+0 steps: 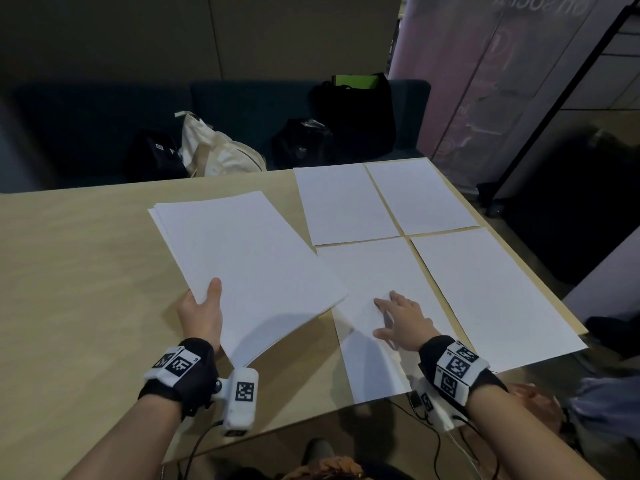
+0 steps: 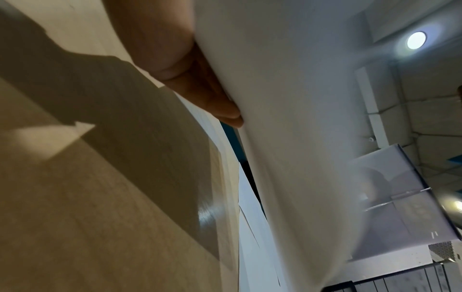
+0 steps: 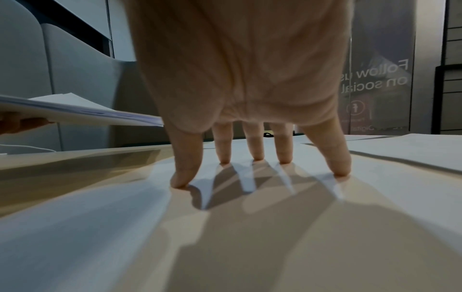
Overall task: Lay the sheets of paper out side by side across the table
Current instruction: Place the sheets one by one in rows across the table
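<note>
My left hand grips a stack of white paper by its near left corner, thumb on top and fingers underneath, lifted a little above the table. My right hand presses spread, straight fingertips onto a single sheet lying at the near middle of the table. Beside it lies a near right sheet. Two more sheets lie behind, a far left one and a far right one. The held stack's right corner overhangs the pressed sheet's left edge.
The wooden table is bare on its left half. Behind it a dark sofa holds a cream bag and black bags. A banner stands at the far right. The near sheets overhang the table's front edge.
</note>
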Action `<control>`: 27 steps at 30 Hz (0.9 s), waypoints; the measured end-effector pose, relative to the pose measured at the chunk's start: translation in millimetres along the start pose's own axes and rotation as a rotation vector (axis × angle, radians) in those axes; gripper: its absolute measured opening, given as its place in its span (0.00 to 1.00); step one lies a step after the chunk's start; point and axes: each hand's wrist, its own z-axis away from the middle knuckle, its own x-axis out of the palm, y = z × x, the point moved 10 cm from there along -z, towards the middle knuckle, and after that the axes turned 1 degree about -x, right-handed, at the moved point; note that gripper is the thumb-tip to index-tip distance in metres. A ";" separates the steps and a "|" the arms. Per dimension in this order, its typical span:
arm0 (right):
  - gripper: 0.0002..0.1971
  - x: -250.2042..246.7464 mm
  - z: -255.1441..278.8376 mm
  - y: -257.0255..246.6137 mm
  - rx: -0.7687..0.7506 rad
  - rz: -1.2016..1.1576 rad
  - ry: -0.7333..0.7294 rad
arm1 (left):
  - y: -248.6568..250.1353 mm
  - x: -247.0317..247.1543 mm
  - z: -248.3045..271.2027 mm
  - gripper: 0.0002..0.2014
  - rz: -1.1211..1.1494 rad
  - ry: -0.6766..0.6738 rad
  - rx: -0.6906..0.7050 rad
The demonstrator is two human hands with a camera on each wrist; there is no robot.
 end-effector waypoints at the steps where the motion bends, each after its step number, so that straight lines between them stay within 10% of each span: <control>1: 0.34 -0.1 0.0 1.6 0.001 -0.003 0.002 | 0.5 0.4 0.1 0.15 -0.001 -0.001 0.000; 27: 0.35 0.4 -1.9 3.7 -0.002 -0.007 0.007 | 7.3 4.2 5.0 0.16 -0.006 -0.013 0.018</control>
